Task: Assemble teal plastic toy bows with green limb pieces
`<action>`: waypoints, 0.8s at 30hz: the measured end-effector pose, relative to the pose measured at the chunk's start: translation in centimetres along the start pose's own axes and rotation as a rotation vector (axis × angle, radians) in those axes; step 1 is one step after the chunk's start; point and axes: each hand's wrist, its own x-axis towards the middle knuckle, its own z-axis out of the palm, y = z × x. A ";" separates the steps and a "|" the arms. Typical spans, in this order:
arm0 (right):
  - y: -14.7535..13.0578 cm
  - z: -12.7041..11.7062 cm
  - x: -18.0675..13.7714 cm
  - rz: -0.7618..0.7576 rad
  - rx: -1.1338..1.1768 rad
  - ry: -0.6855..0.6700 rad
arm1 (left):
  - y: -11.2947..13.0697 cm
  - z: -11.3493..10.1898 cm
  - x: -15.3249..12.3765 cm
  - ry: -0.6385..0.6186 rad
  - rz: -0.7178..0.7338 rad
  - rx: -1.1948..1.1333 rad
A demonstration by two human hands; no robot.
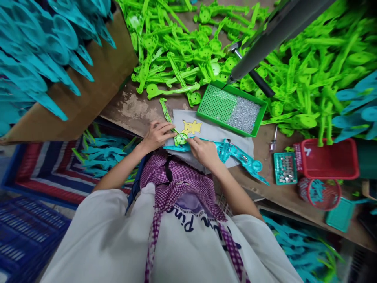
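A light-green plastic part (pixel 166 109), long-armed with a round end, lies under my left hand (pixel 159 135). The fingers of that hand are closed on it, near the round end. My right hand (pixel 205 152) is pinched at the right side of this round end. A thin line runs up to its fingertips, too fine for me to name. Beneath the hands a turquoise plastic part (pixel 247 162) stretches to the right, with small metal bits and a thin wire on it. Both parts rest on a grey cloth (pixel 210 125) with a yellow cartoon figure (pixel 192 127).
Behind the cloth stands a green tray (pixel 203 114) of small metal pieces. A dark tool (pixel 247 59) hangs above it, near a hammer (pixel 262 83). Green parts (pixel 176 47) heap up behind. Left is a carton (pixel 112 59) of turquoise parts; right, a red basket (pixel 330 161).
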 end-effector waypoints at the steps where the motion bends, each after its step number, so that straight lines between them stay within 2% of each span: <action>1: 0.3 0.2 -0.3 0.009 0.002 0.013 | 0.0 0.0 0.0 -0.003 -0.001 0.008; 4: 1.0 0.8 -1.2 0.052 0.007 0.050 | -0.2 0.2 0.0 0.004 0.007 0.010; 11: 1.2 0.8 -1.7 0.093 -0.022 -0.010 | -0.7 0.7 0.0 0.022 0.031 -0.008; 15: 1.2 0.4 -1.4 0.068 -0.051 -0.039 | -0.4 -0.1 0.1 0.025 0.015 -0.002; 17: 1.2 0.2 -1.4 0.052 -0.048 -0.044 | 0.6 -0.9 0.4 0.080 -0.006 0.015; 20: 1.2 -0.1 -1.3 0.040 -0.031 -0.047 | 3.3 -2.0 1.4 0.143 -0.023 0.026; 24: 1.3 0.0 -1.4 0.039 0.001 -0.014 | 6.9 -1.3 3.0 -0.022 0.014 -0.003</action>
